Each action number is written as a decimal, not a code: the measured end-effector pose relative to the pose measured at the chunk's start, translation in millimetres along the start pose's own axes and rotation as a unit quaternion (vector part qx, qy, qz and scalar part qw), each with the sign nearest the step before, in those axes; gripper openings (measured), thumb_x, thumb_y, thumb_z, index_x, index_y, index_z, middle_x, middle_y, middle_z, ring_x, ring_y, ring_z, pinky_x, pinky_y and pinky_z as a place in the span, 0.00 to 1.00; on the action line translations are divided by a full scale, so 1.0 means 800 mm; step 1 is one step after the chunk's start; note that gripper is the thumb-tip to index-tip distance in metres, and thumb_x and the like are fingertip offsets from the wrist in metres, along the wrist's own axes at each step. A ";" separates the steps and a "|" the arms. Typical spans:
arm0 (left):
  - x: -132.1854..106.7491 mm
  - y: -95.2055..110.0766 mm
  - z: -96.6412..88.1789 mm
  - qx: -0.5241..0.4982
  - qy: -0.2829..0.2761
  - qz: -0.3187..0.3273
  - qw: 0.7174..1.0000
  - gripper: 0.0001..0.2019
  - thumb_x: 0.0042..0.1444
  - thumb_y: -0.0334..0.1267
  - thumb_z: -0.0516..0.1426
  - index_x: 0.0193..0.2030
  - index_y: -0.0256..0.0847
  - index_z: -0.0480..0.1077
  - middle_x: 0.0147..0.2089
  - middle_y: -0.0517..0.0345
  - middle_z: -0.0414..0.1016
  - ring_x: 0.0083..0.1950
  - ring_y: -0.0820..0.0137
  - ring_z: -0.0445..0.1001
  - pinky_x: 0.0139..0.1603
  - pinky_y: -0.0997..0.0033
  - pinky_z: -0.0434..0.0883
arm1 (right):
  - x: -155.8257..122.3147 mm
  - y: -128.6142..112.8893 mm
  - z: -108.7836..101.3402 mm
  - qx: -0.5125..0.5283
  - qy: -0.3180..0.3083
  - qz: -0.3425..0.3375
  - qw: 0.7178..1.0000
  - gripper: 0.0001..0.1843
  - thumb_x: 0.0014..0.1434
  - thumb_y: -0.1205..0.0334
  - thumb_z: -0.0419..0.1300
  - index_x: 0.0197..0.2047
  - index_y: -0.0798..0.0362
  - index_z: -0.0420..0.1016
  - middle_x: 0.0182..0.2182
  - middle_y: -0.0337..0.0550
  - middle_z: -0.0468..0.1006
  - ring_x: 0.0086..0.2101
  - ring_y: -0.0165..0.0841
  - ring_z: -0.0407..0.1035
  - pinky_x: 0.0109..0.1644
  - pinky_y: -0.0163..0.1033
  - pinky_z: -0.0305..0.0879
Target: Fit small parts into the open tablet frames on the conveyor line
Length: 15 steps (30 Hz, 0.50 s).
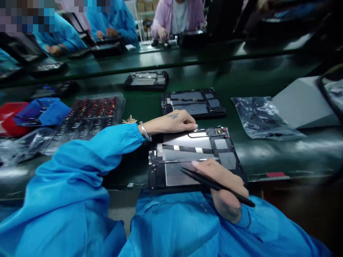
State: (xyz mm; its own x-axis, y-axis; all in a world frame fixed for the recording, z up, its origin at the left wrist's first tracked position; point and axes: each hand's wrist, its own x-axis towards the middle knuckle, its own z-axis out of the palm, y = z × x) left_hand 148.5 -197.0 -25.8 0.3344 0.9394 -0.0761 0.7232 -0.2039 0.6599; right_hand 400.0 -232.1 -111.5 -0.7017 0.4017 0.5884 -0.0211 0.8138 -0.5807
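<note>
In front of me on the bench lies an opened tablet (187,175), its grey battery panels, black flex strip and circuit board exposed. My right hand (225,182) holds black tweezers (198,175) over its lower right part, the tips pointing left above the battery panel. At the tablet's far edge is my left hand (179,121), fingers bent together and fingertips close to that edge. Whatever those fingers pinch, if anything, is hidden. Behind the left hand sits a second opened tablet (193,101).
A third opened tablet (147,80) lies farther back. To the left are a clear tray of small parts (91,114), a blue bin (53,110) and a red bin (12,119). A plastic bag (268,116) and white box (308,101) stand right. Co-workers sit opposite.
</note>
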 end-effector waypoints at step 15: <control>-0.026 0.015 -0.036 -0.195 0.079 -0.008 0.978 0.21 0.62 0.40 0.63 0.60 0.40 0.78 0.47 0.53 0.82 0.37 0.72 0.76 0.38 0.73 0.69 | 0.026 0.042 -0.089 -0.124 -0.163 -0.186 0.961 0.29 0.69 0.68 0.61 0.67 0.28 0.72 0.65 0.36 0.73 0.61 0.45 0.73 0.69 0.63 0.69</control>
State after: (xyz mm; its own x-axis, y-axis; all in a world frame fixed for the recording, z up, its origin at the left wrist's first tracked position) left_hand 132.8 -211.1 5.2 0.2050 0.9787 0.0063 0.4328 -0.0964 0.8963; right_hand 434.9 -166.3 -78.7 -0.8649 -0.0567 0.4987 -0.1715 0.9672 -0.1876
